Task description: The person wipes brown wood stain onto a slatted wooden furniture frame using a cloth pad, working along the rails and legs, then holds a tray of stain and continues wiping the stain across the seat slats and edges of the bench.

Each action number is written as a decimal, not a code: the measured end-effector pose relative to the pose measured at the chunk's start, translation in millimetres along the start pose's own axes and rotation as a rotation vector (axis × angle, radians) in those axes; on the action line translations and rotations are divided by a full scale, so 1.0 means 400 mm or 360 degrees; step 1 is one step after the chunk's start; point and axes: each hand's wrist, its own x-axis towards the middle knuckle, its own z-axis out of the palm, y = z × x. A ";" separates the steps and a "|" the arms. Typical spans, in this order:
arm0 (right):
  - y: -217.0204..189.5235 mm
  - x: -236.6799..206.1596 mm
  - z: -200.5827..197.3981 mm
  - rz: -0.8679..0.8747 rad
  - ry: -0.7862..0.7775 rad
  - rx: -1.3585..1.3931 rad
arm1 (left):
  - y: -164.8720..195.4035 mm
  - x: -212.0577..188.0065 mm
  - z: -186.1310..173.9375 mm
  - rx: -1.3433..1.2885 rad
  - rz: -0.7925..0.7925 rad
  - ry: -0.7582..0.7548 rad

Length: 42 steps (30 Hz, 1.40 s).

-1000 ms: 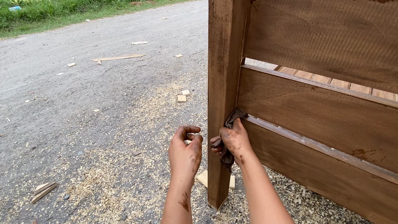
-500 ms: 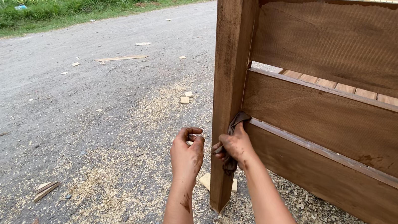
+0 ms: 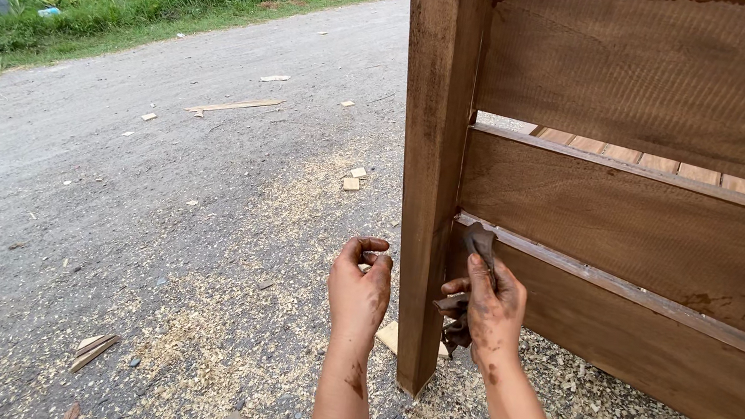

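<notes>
Wooden frame (image 3: 636,223) cut off by top and right edges; its post (image 3: 432,150) foot half sunk in sawdust. Stained rag (image 3: 480,244) mostly hidden under right hand (image 3: 491,307). Both forearms leave at bottom edge. Left hand (image 3: 360,286) fingertips curled, contents unclear.

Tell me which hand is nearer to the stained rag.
Right. The right hand holds the stained rag against the wooden frame; the left hand hangs apart, left of the post.

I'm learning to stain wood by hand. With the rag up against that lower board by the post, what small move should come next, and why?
Probably draw the right hand and its stained rag rightward along the lower board: the rag sits at the corner beside the post, and blotchy dark patches show farther along.
</notes>
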 end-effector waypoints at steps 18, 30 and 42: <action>-0.091 0.135 0.126 -0.0086 -0.0149 -0.2332 | -0.004 -0.008 0.017 0.0021 -0.0101 -0.0081; -0.135 0.058 -0.078 0.0271 0.0004 -0.2150 | -0.018 -0.024 0.072 -0.0080 0.0076 -0.0174; -0.207 0.119 0.043 0.0356 -0.0456 -0.0189 | 0.049 -0.060 0.064 -0.0012 0.0167 -0.0101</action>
